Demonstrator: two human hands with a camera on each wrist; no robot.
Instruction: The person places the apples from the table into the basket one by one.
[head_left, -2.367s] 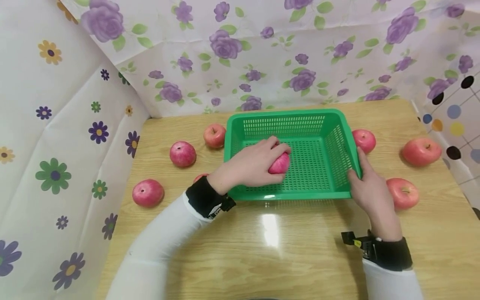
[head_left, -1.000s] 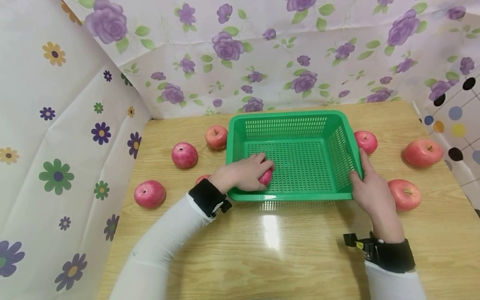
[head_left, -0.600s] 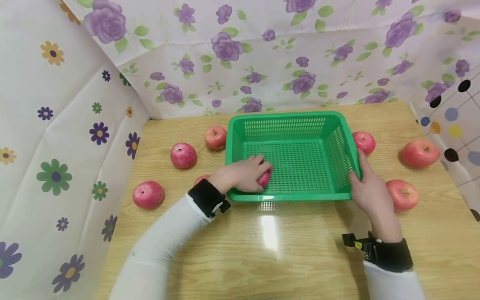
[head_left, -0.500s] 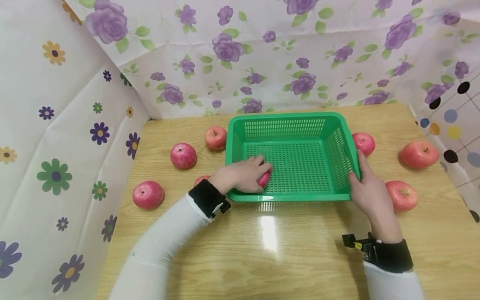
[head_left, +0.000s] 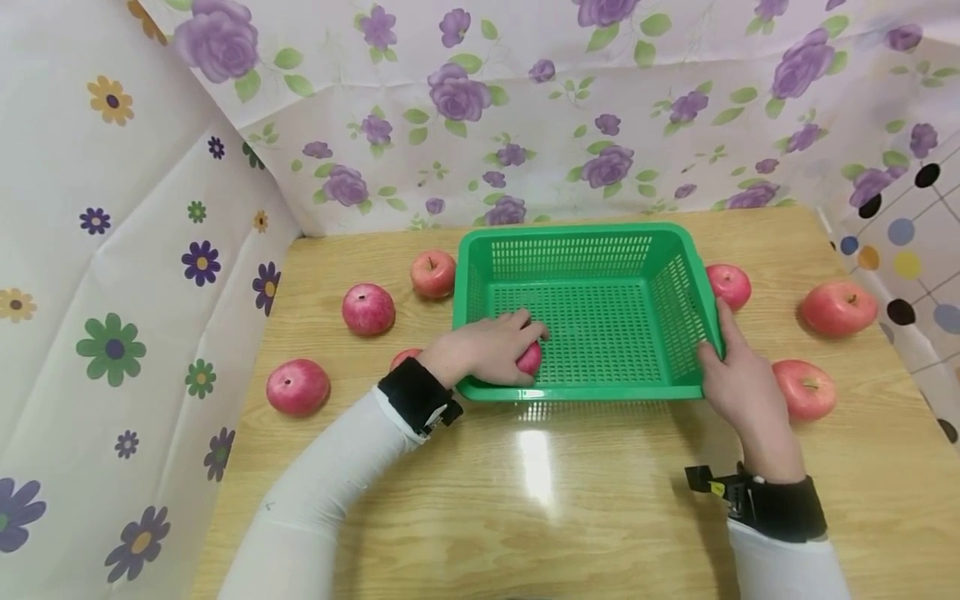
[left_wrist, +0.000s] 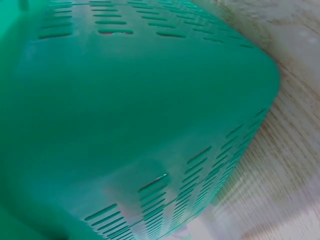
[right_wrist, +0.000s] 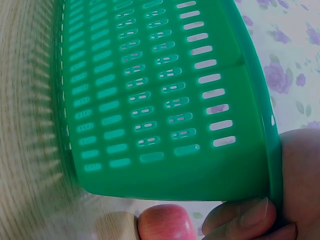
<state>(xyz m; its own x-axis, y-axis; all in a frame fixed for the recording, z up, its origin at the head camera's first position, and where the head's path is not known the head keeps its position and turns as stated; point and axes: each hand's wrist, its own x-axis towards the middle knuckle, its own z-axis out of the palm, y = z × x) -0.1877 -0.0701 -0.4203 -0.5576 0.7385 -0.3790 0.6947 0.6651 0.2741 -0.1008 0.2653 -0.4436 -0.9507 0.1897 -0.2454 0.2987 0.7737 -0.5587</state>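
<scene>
A green plastic basket (head_left: 600, 392) with slotted walls stands on the wooden table. Inside its near left corner my left hand (head_left: 491, 346) curls over a pinkish-red apple (head_left: 530, 359), most of which the fingers hide. My right hand (head_left: 742, 387) grips the basket's right rim, thumb inside and fingers on the outer side. In the right wrist view, fingertips (right_wrist: 255, 212) curl under that rim. The left wrist view is filled by the outside of the basket's corner (left_wrist: 150, 115); the left hand is not seen there.
Left of the basket lie apples: one red (head_left: 368, 309), one darker (head_left: 297, 387), one by the rim (head_left: 432, 273), and one partly behind my wrist (head_left: 406, 357). On the right are apples (head_left: 727, 286), (head_left: 838, 308) and a third apple (head_left: 806, 390). Flowered sheets (head_left: 420, 108) hang behind the table.
My left hand, with the apple, has moved left and nearer within the basket, then stayed there for about the last second. The right hand keeps its hold on the rim.
</scene>
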